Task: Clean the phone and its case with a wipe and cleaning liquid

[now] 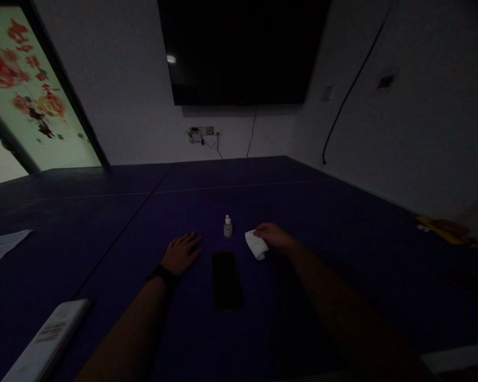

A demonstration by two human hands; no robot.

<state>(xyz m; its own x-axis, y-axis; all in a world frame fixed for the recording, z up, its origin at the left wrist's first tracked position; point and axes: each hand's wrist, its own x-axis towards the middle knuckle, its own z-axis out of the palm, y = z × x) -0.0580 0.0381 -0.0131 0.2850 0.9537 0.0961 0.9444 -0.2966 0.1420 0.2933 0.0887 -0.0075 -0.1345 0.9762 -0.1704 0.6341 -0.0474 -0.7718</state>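
My left hand [182, 253] lies flat on the dark blue table, fingers spread, with a dark band around its wrist. Just right of it a black smartphone [227, 281] rests on the tabletop, its dark screen facing up. Beyond the phone stands a small clear bottle [228, 227] with a white dropper-style cap, upright and apart from both hands. A folded white cloth [256, 245], possibly a tissue, is pinched at its upper right edge by my right hand [274, 235]. The fingertips on the cloth's underside are hidden.
The blue table [207, 204] reaches back to the wall. A long white box [48, 339] lies at the near left, and paper [6, 246] at the left edge. A yellow item [442, 229] sits at far right. A large dark television [242, 50] hangs above sockets [207, 131].
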